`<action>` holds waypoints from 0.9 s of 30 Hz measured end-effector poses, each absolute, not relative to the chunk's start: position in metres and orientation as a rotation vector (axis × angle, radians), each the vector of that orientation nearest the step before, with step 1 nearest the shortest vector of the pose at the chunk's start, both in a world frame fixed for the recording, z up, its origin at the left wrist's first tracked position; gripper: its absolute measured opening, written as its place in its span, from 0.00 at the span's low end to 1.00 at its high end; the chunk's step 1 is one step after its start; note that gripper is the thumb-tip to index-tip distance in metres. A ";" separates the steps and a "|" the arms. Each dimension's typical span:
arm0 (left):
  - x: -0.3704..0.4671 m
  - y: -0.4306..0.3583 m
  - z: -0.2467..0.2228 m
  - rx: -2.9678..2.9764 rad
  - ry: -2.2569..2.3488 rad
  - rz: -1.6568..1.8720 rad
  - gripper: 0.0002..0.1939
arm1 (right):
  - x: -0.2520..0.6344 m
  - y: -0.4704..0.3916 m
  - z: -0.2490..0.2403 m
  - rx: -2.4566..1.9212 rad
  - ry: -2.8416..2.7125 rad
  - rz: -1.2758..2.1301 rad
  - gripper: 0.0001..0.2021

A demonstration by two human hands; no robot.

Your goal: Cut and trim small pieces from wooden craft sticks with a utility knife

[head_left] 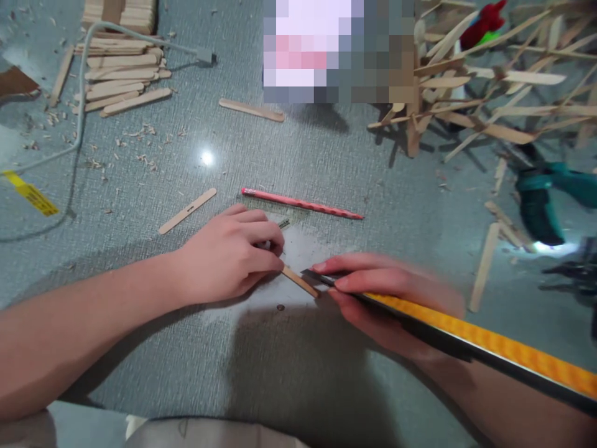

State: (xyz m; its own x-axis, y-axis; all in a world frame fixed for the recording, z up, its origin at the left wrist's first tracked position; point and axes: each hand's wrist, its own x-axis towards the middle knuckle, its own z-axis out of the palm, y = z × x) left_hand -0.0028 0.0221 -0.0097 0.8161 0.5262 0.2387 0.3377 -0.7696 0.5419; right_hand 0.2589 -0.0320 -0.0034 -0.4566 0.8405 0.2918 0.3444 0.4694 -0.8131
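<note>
My left hand presses a wooden craft stick to the table, fingers closed over it; one end sticks out to the right. My right hand, slightly blurred, is wrapped round a yellow and black utility knife. Its blade tip is close to the stick's free end; whether they touch I cannot tell. Just beyond my hands lies a pink pencil. Left of it rests another craft stick with a small slot or mark in its middle.
Stacked craft sticks and a grey cable occupy the far left, with wood shavings nearby. A loose stick lies at the back. Far right stands a tangled stick structure, with green-handled pliers in front of it.
</note>
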 end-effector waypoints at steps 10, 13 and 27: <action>-0.002 0.025 -0.006 2.498 0.674 0.457 0.08 | 0.256 -0.030 -0.005 -0.971 -1.958 0.959 0.11; -0.002 0.024 -0.006 2.524 0.696 0.450 0.08 | 0.256 -0.029 -0.003 -0.974 -1.954 0.947 0.11; -0.001 0.012 0.002 2.804 0.696 0.537 0.06 | 0.262 -0.042 -0.009 -1.160 -1.644 0.793 0.14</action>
State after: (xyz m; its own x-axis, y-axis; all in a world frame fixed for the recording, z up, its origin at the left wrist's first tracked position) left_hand -0.0007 0.0123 0.0025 0.8230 0.4839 0.2974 0.4102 -0.8686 0.2780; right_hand 0.2624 -0.0415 -0.0093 -0.1099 0.9396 0.3241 0.3311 0.3420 -0.8794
